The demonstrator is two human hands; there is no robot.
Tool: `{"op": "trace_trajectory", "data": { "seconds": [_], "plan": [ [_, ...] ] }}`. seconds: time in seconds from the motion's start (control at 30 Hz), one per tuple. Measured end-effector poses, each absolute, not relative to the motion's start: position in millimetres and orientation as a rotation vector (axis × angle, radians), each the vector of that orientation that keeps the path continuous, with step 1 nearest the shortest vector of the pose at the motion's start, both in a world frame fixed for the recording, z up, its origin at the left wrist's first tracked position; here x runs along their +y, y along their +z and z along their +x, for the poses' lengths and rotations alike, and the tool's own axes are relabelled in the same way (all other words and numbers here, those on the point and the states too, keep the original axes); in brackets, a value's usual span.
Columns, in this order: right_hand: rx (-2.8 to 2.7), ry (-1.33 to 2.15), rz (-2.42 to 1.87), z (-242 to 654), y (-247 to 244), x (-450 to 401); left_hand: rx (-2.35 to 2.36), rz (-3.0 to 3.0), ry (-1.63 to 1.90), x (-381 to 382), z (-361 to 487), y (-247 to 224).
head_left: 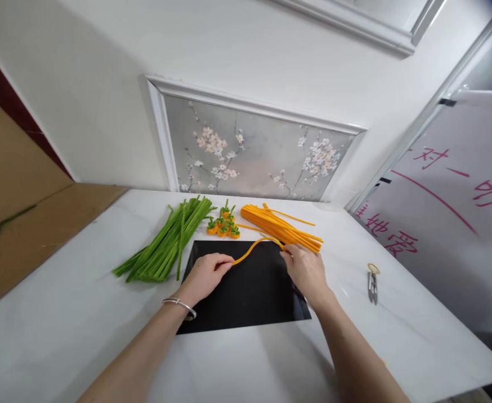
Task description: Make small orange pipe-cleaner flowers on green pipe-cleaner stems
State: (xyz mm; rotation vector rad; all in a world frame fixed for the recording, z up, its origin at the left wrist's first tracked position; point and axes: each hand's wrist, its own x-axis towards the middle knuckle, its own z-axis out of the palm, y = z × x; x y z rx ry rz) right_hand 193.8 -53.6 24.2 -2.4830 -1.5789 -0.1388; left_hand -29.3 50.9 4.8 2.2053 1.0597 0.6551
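An orange pipe cleaner (252, 247) arches between my two hands, above a black mat (246, 302). My left hand (207, 273), with a silver bangle at the wrist, pinches its left end. The other end is pinched in the fingers of my right hand (307, 271). Just beyond my right hand lies a bundle of orange pipe cleaners (277, 224). Small orange and green pipe-cleaner pieces (224, 223) sit in a cluster behind the mat. To the left of them is a thick bundle of green pipe cleaners (165, 243).
Thread snips (372, 284) with a gold-coloured ring lie on the white table (413, 336) at the right. A wall with a framed blossom panel (258, 151) rises behind the table. A whiteboard with red writing (447, 212) stands at the right, brown cardboard (40, 224) at the left.
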Motion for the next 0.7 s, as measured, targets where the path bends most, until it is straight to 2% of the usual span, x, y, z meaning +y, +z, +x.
{"op": "trace_trajectory", "data": {
  "seconds": [0.23, 0.37, 0.7],
  "plan": [
    [-1.622, -0.056, -2.713, 216, 38, -54, 1.081, 2.112, 0.595, 59, -41, 7],
    [-1.674, -0.045, -2.662, 215, 41, -43, 1.035, 2.047, 0.558, 58, -40, 4],
    [-1.515, -0.102, -2.549, 207, -1, -2, 0.905, 1.858, 0.703, 41, -25, 3]
  ]
}}
